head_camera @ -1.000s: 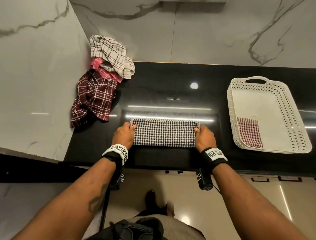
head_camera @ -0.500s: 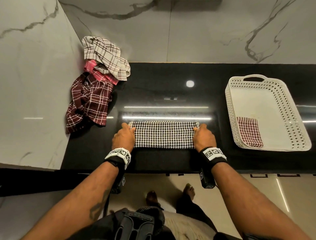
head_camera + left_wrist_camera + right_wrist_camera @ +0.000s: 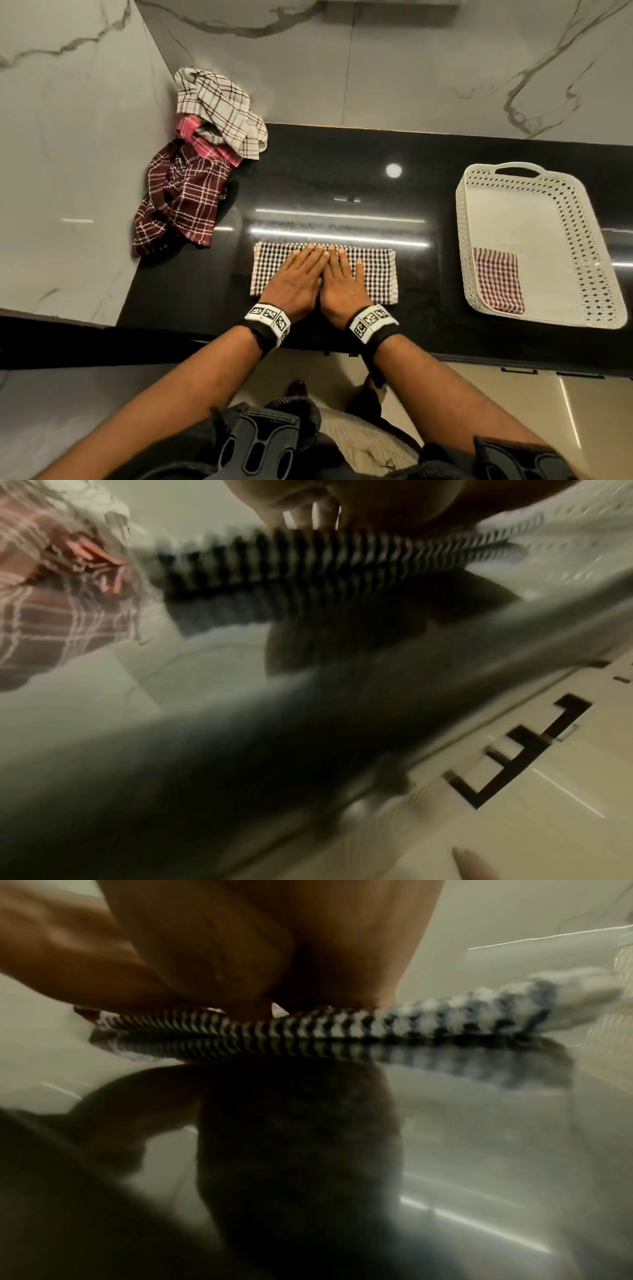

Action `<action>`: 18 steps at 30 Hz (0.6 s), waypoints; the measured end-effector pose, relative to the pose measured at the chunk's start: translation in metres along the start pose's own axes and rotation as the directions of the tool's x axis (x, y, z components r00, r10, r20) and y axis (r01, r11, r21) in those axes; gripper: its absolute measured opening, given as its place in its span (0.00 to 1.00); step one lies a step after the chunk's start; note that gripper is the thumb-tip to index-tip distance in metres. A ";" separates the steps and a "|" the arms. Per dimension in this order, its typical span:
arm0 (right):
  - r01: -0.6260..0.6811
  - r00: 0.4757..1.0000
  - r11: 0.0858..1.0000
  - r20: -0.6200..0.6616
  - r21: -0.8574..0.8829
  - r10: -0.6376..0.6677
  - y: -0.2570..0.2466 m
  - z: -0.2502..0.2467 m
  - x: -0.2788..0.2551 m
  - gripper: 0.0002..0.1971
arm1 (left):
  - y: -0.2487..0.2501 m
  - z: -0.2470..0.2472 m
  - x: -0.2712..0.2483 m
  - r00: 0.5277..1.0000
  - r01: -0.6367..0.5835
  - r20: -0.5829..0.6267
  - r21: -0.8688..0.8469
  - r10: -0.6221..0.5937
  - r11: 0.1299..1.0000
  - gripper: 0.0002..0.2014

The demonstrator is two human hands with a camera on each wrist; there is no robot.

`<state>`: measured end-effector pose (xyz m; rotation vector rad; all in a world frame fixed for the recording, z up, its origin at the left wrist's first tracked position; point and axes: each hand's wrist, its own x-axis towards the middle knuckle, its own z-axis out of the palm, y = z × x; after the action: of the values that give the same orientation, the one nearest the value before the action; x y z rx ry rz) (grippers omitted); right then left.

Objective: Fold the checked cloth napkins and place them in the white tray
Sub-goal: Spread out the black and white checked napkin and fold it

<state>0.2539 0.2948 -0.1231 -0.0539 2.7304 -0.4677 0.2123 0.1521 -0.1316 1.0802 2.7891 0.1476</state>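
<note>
While three crumpled napkins [image 3: 202, 157] wait at the left, left hand [image 3: 296, 279] and right hand [image 3: 342, 284], fingers straight, holding nothing, press flat the black-checked napkin [image 3: 376, 274] mid-counter. Next, probably: fold across, carry to white tray [image 3: 582, 240] beside the red-checked napkin [image 3: 496, 284]. The wrist views alone show the layered edge.

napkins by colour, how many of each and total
black-and-white napkin, folded under both hands: 1
red-and-white napkin, in the white tray: 1
maroon napkin: 1
pink napkin: 1
cream napkin: 1
total: 5
</note>
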 end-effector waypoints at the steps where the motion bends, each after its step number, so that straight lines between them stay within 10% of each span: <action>1: 0.004 1.000 1.000 0.017 -0.023 -0.004 0.005 0.002 0.001 0.33 | -0.007 0.005 -0.003 0.998 0.035 0.045 0.014 -0.035 0.999 0.31; 18: -0.255 0.960 0.960 0.091 -0.112 0.266 0.061 -0.034 -0.016 0.43 | -0.056 -0.018 -0.032 0.967 0.228 0.111 0.006 -0.228 0.974 0.36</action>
<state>0.2576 0.3644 -0.1078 0.2467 2.6038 -0.2464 0.1955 0.0889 -0.1190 0.7332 2.7821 0.0683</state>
